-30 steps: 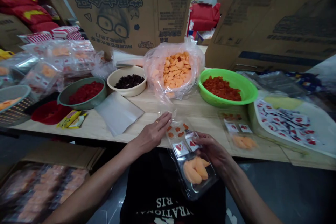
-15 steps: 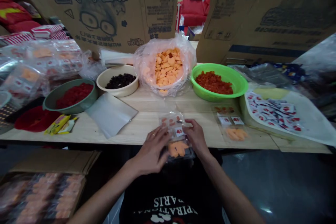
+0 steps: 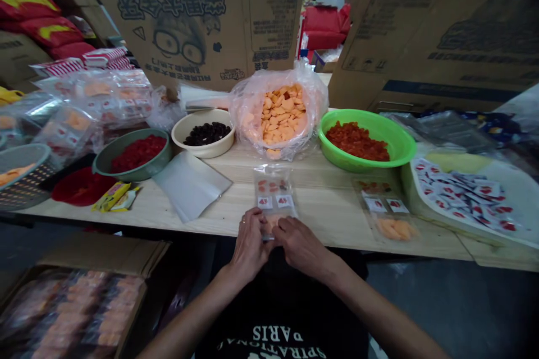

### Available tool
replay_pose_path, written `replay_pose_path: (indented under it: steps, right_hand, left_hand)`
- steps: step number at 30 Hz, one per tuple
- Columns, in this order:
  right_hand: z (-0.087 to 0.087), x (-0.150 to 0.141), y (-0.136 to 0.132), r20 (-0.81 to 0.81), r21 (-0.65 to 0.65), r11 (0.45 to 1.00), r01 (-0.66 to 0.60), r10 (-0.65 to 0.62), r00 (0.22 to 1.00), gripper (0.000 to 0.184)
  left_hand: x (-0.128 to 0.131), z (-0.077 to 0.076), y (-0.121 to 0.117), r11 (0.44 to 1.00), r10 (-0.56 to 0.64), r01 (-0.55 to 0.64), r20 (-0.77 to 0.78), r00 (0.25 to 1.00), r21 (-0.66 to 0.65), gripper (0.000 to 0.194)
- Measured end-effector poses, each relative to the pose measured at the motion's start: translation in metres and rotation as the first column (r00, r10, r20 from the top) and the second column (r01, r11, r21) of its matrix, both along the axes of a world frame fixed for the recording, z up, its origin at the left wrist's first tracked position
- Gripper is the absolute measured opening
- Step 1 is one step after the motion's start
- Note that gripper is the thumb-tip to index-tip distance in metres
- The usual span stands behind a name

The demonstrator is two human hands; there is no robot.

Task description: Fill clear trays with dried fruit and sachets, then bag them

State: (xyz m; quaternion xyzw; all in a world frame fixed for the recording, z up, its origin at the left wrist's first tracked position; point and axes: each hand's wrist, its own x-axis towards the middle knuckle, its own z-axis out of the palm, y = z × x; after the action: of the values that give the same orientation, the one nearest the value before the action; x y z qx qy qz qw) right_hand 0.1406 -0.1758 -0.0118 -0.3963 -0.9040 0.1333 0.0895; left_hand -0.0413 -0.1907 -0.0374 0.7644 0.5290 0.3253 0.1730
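A clear plastic pack (image 3: 274, 193) lies flat on the wooden table (image 3: 324, 207) near its front edge. Small orange pieces and red-and-white sachets show through it. My left hand (image 3: 249, 240), with a ring on it, and my right hand (image 3: 300, 245) close together on the pack's near end, hiding most of the orange filling. A similar pack (image 3: 385, 214) rests to the right, untouched. Straight ahead, a clear bag of orange pieces (image 3: 248, 118) stands behind the pack.
A green basin of red-orange cubes (image 3: 366, 164), a beige bowl of dark berries (image 3: 202, 148) and a grey-green bowl of red pieces (image 3: 138, 173) line the table. Sachets lie on a white sheet (image 3: 461, 196) at right. A box of packs (image 3: 101, 252) sits low left.
The pack has swung from a tilted hold over my lap to lying flat on the table. My hands have come together on its near end.
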Motion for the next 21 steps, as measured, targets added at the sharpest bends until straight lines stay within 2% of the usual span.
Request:
replay_pose_path:
  steps: [2,4,7,9,10,11,12,13,14,15,16,17,19,21]
  right_hand:
    - [0.002,0.001,-0.019,-0.05,0.002,0.999,-0.033,0.033,0.998,0.043]
    - [0.006,0.002,-0.037,-0.086,0.02,0.999,-0.035,0.036,0.996,0.038]
    - [0.015,0.012,-0.051,-0.118,0.028,1.0,0.003,0.0,0.993,0.031]
    - [0.022,0.031,-0.049,-0.139,-0.009,0.995,0.099,-0.099,0.985,0.029]
    - [0.024,0.046,-0.046,-0.141,-0.027,0.98,0.196,-0.198,0.97,0.029]
    - [0.027,0.063,-0.042,-0.127,-0.033,0.941,0.335,-0.337,0.933,0.029]
    - [0.029,0.084,-0.037,-0.094,-0.022,0.864,0.502,-0.502,0.86,0.03]
    - [0.03,0.105,-0.032,-0.045,0.009,0.744,0.668,-0.667,0.744,0.032]
    - [0.03,0.126,-0.027,0.014,0.05,0.598,0.8,-0.801,0.598,0.033]
    - [0.029,0.146,-0.022,0.076,0.088,0.454,0.887,-0.891,0.449,0.033]
    - [0.028,0.164,-0.018,0.132,0.102,0.338,0.936,-0.937,0.324,0.034]
    - [0.025,0.178,-0.014,0.176,0.092,0.255,0.963,-0.956,0.236,0.035]
    - [0.018,0.197,-0.009,0.211,0.033,0.173,0.984,-0.964,0.162,0.038]
    - [0.01,0.206,-0.005,0.184,-0.019,0.142,0.99,-0.972,0.144,0.042]
  left_hand:
    - [-0.002,0.001,0.001,0.998,-0.019,0.023,-0.066,0.998,0.065,0.034]
    - [0.001,-0.001,0.0,0.983,-0.098,0.117,-0.137,0.986,0.141,0.026]
    - [0.013,-0.015,0.004,0.931,-0.225,0.264,-0.174,0.959,0.253,0.027]
    - [0.028,-0.028,0.015,0.895,-0.296,0.341,-0.189,0.936,0.287,0.03]
    - [0.037,-0.034,0.024,0.884,-0.323,0.371,-0.202,0.925,0.285,0.031]
    - [0.046,-0.037,0.033,0.878,-0.342,0.394,-0.22,0.914,0.27,0.032]
    - [0.056,-0.037,0.043,0.882,-0.353,0.409,-0.245,0.903,0.235,0.034]
    - [0.065,-0.034,0.051,0.893,-0.356,0.413,-0.277,0.892,0.181,0.038]
    - [0.074,-0.028,0.059,0.906,-0.353,0.406,-0.32,0.879,0.116,0.042]
    - [0.083,-0.019,0.064,0.923,-0.338,0.382,-0.37,0.866,0.051,0.046]
    - [0.092,-0.008,0.065,0.936,-0.322,0.351,-0.424,0.847,-0.011,0.049]
    - [0.102,0.003,0.064,0.942,-0.322,0.33,-0.473,0.82,-0.068,0.054]
    - [0.124,0.024,0.053,0.915,-0.395,0.371,-0.523,0.755,-0.156,0.066]
    - [0.15,0.036,0.036,0.832,-0.543,0.515,-0.491,0.681,-0.204,0.077]
